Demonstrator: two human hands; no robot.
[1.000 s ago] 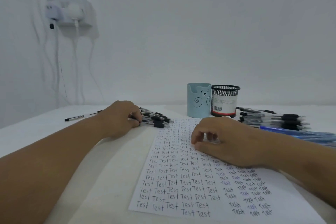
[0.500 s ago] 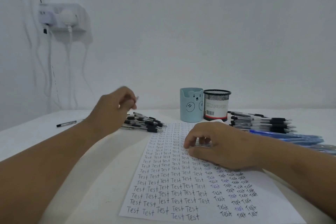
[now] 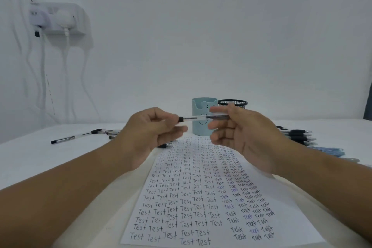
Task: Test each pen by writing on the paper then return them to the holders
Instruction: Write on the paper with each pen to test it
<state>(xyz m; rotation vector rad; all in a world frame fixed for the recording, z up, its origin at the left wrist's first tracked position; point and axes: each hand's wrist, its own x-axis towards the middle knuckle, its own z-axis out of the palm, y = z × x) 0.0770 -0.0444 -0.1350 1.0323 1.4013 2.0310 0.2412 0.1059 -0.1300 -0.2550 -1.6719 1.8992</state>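
A slim clear-barrelled pen with a black end [image 3: 198, 118] lies level in the air between both hands, above the far end of the paper. The left hand [image 3: 149, 133] pinches its black end between thumb and curled fingers, and the right hand [image 3: 239, 129] pinches the other end at its fingertips, with the lower fingers loosely spread and blurred. Below them, a white sheet of paper filled with rows of handwritten "Test" [image 3: 201, 197] runs toward 6 o'clock on the white table [image 3: 60, 159]. Behind the pen at 12 o'clock stands a pale blue cup-shaped holder with a bear face [image 3: 203, 127], and just beside it at 1 o'clock a black wire-mesh holder [image 3: 239, 103], partly hidden by the right hand. At 9 o'clock a loose scatter of black-capped clear pens [image 3: 80, 136] lies on the table; at 3 o'clock a pile of black-gripped pens [image 3: 298, 136] lies beside some blue pens [image 3: 330, 151]. High at 10 o'clock, a white wall socket with plugs and hanging cables [image 3: 58, 20] sits on the wall.
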